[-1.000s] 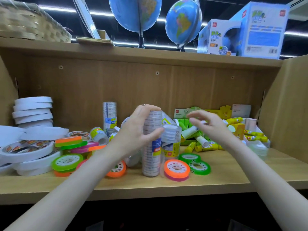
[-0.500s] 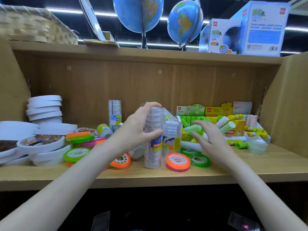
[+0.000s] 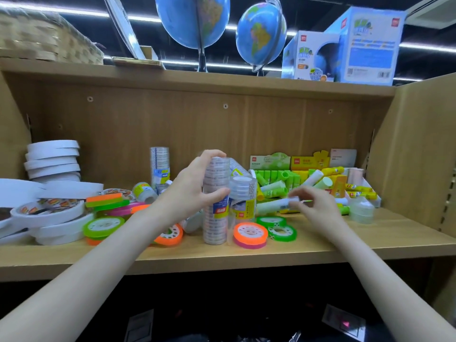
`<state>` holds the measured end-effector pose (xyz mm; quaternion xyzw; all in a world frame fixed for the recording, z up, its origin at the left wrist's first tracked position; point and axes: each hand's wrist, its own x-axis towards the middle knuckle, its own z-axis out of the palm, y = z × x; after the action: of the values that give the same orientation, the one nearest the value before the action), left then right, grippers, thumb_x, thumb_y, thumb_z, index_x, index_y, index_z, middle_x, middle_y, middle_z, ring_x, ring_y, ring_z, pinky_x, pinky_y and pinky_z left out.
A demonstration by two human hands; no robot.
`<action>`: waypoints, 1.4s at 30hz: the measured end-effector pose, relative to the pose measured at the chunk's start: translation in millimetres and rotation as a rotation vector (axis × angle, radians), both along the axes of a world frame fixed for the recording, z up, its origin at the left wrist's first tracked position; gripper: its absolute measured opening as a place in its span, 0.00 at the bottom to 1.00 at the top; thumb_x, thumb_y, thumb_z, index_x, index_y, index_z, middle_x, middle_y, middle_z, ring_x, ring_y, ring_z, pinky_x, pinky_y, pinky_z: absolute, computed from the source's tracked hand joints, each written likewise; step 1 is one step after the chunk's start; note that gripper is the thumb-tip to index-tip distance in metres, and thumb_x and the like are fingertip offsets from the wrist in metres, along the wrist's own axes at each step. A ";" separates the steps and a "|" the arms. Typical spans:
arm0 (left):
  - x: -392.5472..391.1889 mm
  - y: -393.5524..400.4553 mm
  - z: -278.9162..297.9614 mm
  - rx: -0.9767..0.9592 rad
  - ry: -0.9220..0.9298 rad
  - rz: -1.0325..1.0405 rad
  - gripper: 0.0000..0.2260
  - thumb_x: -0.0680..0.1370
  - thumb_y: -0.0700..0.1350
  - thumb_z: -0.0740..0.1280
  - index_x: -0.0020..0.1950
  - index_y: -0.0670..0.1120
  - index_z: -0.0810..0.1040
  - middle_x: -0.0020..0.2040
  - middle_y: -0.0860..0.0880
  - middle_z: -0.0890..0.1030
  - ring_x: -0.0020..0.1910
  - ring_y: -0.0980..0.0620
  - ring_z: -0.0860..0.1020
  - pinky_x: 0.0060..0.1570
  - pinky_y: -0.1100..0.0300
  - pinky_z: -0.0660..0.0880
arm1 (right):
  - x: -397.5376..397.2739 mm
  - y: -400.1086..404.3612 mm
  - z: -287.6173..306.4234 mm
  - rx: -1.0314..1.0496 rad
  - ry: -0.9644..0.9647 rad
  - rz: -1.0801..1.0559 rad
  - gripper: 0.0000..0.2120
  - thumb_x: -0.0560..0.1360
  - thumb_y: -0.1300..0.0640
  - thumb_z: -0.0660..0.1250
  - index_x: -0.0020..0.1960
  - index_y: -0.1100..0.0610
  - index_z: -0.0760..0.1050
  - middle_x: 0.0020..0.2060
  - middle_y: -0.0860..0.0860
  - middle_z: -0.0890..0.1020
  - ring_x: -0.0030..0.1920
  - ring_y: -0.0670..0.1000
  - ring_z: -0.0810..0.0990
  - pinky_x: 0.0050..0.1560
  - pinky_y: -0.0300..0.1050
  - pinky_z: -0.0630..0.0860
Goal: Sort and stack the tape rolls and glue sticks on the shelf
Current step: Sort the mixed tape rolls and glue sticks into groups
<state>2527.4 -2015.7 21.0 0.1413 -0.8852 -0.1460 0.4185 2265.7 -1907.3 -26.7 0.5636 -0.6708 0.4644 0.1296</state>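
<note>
Clear tape tower [image 3: 214, 206] stands upright at the shelf [image 3: 370, 238] front; the left hand [image 3: 187, 191] wraps it, likely steadying it. Just right of the tower, the right hand [image 3: 318, 206] pinches a lying glue stick [image 3: 274, 206], probably to sort it.

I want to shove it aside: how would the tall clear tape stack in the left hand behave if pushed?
The tape stack is tall and narrow, so it would probably tip rather than slide. The left hand grips it near the top. Its wrap looks glossy, perhaps slippery. On its side it would likely roll.
</note>
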 end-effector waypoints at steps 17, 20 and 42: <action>-23.8 -7.5 -8.4 -0.231 0.130 0.244 0.25 0.64 0.62 0.62 0.60 0.59 0.66 0.62 0.51 0.69 0.60 0.50 0.65 0.60 0.54 0.62 | -59.0 -2.9 34.8 -0.619 -0.583 -0.335 0.07 0.69 0.61 0.68 0.47 0.56 0.76 0.42 0.55 0.80 0.47 0.57 0.80 0.49 0.49 0.76; -35.8 2.0 2.4 -0.378 0.211 0.362 0.29 0.63 0.65 0.62 0.62 0.59 0.65 0.66 0.49 0.69 0.65 0.49 0.63 0.62 0.50 0.60 | -84.4 22.0 33.5 -0.575 -0.539 -0.495 0.09 0.70 0.63 0.67 0.50 0.60 0.77 0.47 0.60 0.81 0.44 0.54 0.77 0.49 0.46 0.73; -79.1 17.0 8.2 -0.508 0.201 0.416 0.12 0.71 0.50 0.59 0.38 0.45 0.78 0.38 0.50 0.79 0.41 0.45 0.73 0.41 0.54 0.68 | -155.7 22.2 23.3 0.149 -0.316 -0.447 0.11 0.76 0.61 0.64 0.55 0.64 0.79 0.56 0.60 0.80 0.60 0.60 0.74 0.55 0.46 0.69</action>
<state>2448.3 -1998.7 29.2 0.1946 -0.7999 0.1545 0.5463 2109.9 -1885.2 -3.3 0.3304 -0.8226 0.4557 0.0809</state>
